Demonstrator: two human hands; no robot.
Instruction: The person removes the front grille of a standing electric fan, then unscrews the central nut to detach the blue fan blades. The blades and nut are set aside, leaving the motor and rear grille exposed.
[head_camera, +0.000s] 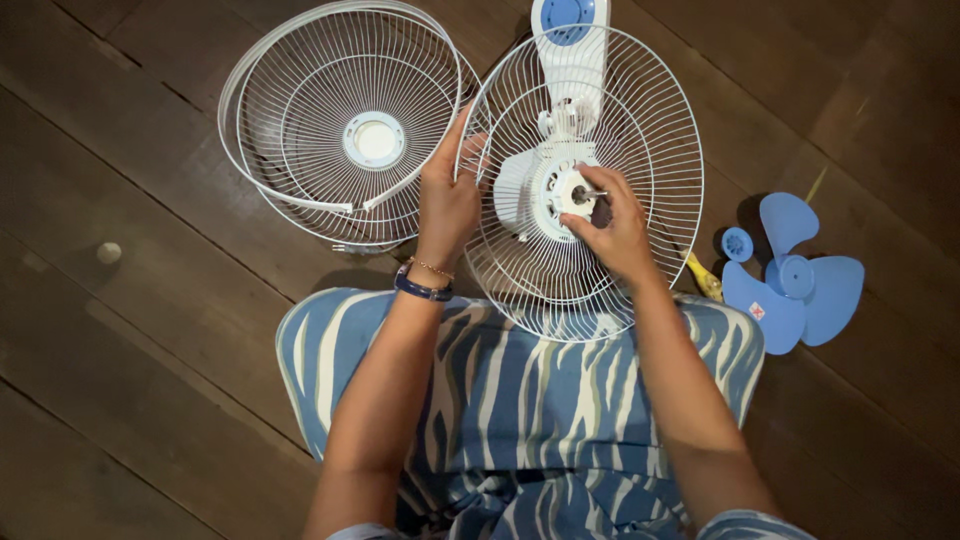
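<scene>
Presently your right hand (612, 225) pinches the small nut on the motor shaft (588, 193) at the hub of the rear fan guard (640, 130), fingers closed narrow. Your left hand (447, 195) grips that guard's left rim. It is a white wire dish, standing over your striped lap, motor housing (535, 190) white behind it. Left lies the front guard (345, 130); right, on the wooden floor (150, 330), the blue blade (800, 285) and blue cap (737, 243).
</scene>
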